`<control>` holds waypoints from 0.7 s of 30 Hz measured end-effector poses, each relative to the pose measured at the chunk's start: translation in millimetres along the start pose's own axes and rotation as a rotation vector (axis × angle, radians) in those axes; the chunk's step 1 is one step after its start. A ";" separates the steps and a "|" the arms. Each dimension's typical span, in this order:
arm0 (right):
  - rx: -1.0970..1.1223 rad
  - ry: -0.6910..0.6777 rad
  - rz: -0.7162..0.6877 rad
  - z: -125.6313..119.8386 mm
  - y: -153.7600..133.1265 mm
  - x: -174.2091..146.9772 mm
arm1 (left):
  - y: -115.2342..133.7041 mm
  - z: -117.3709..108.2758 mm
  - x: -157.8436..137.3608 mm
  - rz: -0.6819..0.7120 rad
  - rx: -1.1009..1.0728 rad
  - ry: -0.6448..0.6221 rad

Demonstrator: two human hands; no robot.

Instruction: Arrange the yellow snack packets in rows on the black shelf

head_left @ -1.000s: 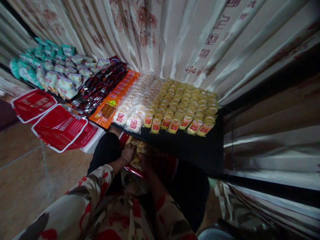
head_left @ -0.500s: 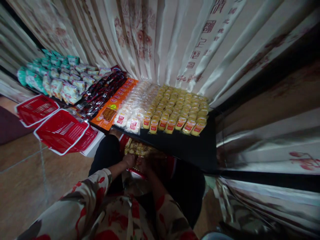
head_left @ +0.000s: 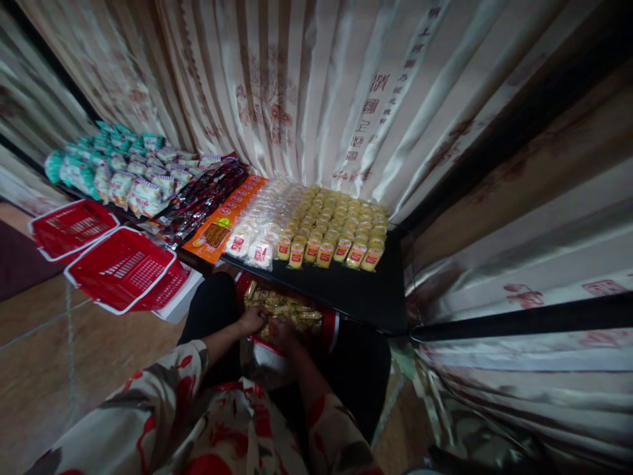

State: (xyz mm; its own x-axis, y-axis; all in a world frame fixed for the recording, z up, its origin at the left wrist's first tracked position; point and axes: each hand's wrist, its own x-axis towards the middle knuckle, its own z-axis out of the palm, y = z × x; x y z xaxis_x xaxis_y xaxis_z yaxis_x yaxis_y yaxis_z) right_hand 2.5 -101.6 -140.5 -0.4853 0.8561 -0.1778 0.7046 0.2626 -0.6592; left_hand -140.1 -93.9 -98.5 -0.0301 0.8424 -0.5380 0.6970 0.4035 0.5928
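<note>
Where the two dark-trousered knees (head_left: 217, 293) part beside the table (head_left: 366, 287), one red-and-white box (head_left: 330, 330) sits, its far side tucked against or under the table edge, loaded with small wrapped snacks (head_left: 291, 309), yellowish, too dim and jumbled to count. Two hands at its near side. Left hand (head_left: 254, 320): fingers curled in, low over the snacks. Right hand (head_left: 281, 330): just beside it, in deeper shadow, fingers bent downward. From my spot, cannot tell whether either grips a snack. Snacks lie right at the fingers and beyond them, spreading toward the table and to the right. Tally on the black tabletop: seven yellow cakes (head_left: 325, 254) in the front row, more rows behind, overlapping, no sure count; two white packs (head_left: 260, 252) heading their own columns; one orange bag (head_left: 210, 236) showing, flat, to their left; dark shiny packets (head_left: 210, 191) heaped, number unclear; then white bags (head_left: 143, 196) and, at the far left end, green bags (head_left: 76, 175), both crowded past counting. Two red baskets (head_left: 128, 267), white handles, side by side before the left stretch. Pale printed curtains (head_left: 316, 99) behind.
</note>
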 end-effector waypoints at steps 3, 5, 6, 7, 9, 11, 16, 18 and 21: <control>-0.001 0.071 0.057 -11.5 -7.9 -0.1 | 9.1 -4.0 -0.7 -0.006 -0.099 0.060; 0.012 0.118 0.090 -20.1 -14.1 -0.4 | 16.7 -8.6 -2.4 0.000 -0.150 0.091; 0.020 0.137 0.103 -24.9 -17.4 -1.1 | 20.9 -11.3 -4.0 0.003 -0.166 0.097; 0.029 0.155 0.114 -30.3 -20.9 -2.4 | 25.3 -14.3 -6.3 0.009 -0.183 0.100; 0.043 0.182 0.128 -42.5 -29.1 -6.8 | 34.3 -21.2 -12.8 0.040 -0.239 0.093; 0.052 0.216 0.131 -56.5 -38.9 -13.5 | 43.6 -29.1 -21.2 0.087 -0.333 0.069; 0.154 0.317 0.106 -91.3 -61.1 -32.8 | 70.3 -49.9 -41.0 0.239 -0.499 -0.039; 0.293 0.316 0.099 -103.1 -64.0 -39.5 | 84.5 -55.9 -45.0 0.321 -0.510 -0.045; 0.521 0.340 0.091 -120.2 -62.1 -48.5 | 110.0 -60.6 -46.1 0.438 -0.508 -0.043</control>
State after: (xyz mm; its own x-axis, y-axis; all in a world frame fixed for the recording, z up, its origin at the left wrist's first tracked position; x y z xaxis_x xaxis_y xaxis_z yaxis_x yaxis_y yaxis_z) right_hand 44.5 -105.9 -3.2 -0.1833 0.9809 -0.0647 0.3492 0.0035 -0.9370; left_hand -105.4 -66.7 27.9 0.2144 0.9560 -0.2003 0.2145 0.1540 0.9645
